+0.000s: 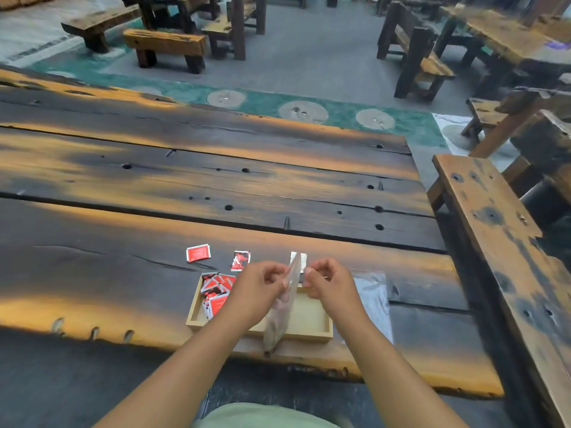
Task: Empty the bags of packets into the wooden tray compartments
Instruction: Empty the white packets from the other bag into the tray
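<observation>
Low in the middle of the frame a person holds a clear plastic bag (282, 313) up by its top edge, one hand at either side of it. The left hand (262, 287) and the right hand (326, 284) sit level with each other and close together. The left fingers (279, 274) and the right fingers (312, 273) are curled in narrow and pinch the bag's upper rim between them. The bag's long axis runs down the frame, slanting a little to the lower left, so its mouth is up at the fingers and its bottom hangs near the tray's near rim. It is too blurred for me to say what is inside. Directly behind it on the dark scorched plank table (216, 180) lies a shallow pale wooden tray (309, 336). The tray's left side is heaped with small red and white packets (216, 293), and its right side shows bare wood; the bag and wrist hide any divider. As I judge it, everything turns on that upright hang. The mouth points away from the tray, so the bag would have to be opened and turned over. The bare side lies just under the right hand, the handier one to steer the pour. Above the tray lie a loose red packet (198, 252), a red and black packet (240, 260) and a pale packet (302, 259). A flat clear bag (372, 299) rests to the right.
</observation>
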